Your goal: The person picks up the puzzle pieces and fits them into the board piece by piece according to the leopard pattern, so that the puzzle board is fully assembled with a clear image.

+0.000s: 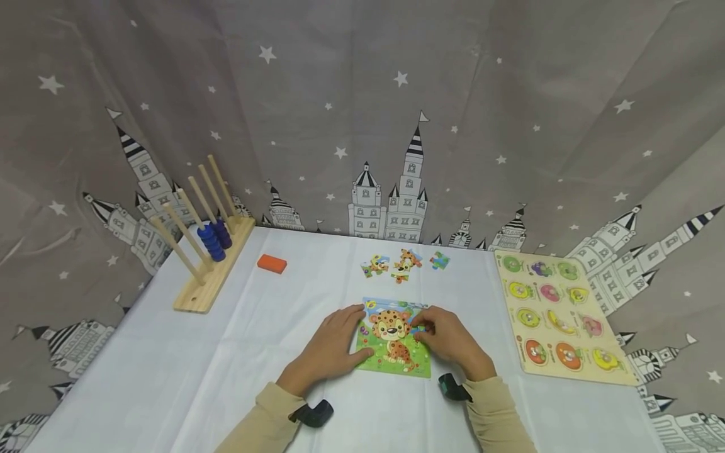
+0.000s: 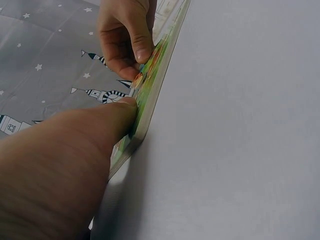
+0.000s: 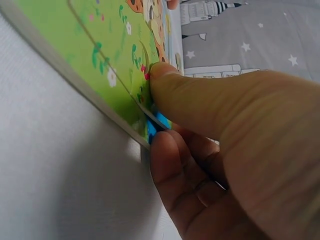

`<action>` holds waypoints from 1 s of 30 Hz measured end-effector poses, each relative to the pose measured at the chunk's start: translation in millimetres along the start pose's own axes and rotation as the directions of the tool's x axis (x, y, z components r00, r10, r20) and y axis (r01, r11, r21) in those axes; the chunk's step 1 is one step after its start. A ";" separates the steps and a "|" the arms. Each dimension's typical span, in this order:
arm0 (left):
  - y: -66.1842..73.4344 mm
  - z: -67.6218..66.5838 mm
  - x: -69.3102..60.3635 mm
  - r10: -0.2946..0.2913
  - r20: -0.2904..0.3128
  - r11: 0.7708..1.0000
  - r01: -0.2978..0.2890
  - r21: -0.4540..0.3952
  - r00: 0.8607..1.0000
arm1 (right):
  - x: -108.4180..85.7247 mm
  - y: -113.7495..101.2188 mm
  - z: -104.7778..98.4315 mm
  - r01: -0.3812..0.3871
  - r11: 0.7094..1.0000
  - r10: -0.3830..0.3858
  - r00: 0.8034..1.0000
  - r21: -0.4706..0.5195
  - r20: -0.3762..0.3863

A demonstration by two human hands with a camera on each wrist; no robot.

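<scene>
A jigsaw puzzle (image 1: 391,340) with a spotted leopard cub on green grass lies on the white table, nearly filled in. My left hand (image 1: 334,346) rests along its left edge, with the thumb on its surface and the fingers fairly straight near the top left corner. At the right edge my right hand (image 1: 447,336) pinches a puzzle piece (image 3: 142,82) between thumb and fingertips. In the right wrist view that piece's edge stands slightly raised over a blue patch of the board (image 3: 157,120). The hand covers part of the piece in the head view.
Loose puzzle pieces (image 1: 403,264) lie beyond the puzzle. At the left stands a wooden peg stand (image 1: 212,277) with blue rings (image 1: 211,242); an orange block (image 1: 272,263) lies beside it. A wooden fruit board (image 1: 557,314) is at the right. A grey curtain (image 1: 317,145) hangs behind the table.
</scene>
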State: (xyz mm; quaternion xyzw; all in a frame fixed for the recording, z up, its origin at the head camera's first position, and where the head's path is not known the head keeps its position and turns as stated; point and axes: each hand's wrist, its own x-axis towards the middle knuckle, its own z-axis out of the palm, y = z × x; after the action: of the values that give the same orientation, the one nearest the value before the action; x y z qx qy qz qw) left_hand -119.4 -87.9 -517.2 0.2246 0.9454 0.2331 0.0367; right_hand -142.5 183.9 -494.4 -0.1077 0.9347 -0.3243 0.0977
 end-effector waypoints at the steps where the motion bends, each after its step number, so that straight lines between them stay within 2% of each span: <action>1: -0.1 0.0 0.2 0.001 0.000 1.000 -0.001 0.000 1.000 | 0.0 -0.1 -0.2 -0.001 1.000 0.001 1.000 -0.002 0.000; 10: -1.7 0.9 3.0 0.007 -0.007 1.000 -0.007 0.000 1.000 | 1.8 -1.9 -1.6 0.012 0.999 -0.012 1.000 -0.049 -0.007; 15: -2.9 2.2 3.7 0.008 -0.003 1.000 -0.008 0.019 1.000 | 1.3 -3.4 -1.5 -0.005 0.999 0.005 1.000 -0.049 -0.001; 21: -3.7 2.0 1.3 0.011 -0.003 1.000 -0.011 0.027 1.000 | 4.8 -8.5 -7.7 0.011 0.999 -0.010 1.000 -0.036 0.025; 25: -4.0 2.4 1.8 0.012 -0.016 0.999 -0.011 0.039 1.000 | 23.6 -9.7 -15.2 0.031 1.000 -0.031 0.999 -0.002 -0.016; 30: -3.8 3.4 3.1 0.015 -0.015 0.999 -0.014 0.034 1.000 | 60.3 -2.9 -21.3 0.036 0.998 -0.034 0.998 0.044 -0.060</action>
State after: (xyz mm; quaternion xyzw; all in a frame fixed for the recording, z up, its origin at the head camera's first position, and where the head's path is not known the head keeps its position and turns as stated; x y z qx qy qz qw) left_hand -123.1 -88.1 -521.8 0.2303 0.9479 0.2188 0.0240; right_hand -205.2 178.2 -482.9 -0.1123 0.9276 -0.3499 0.0669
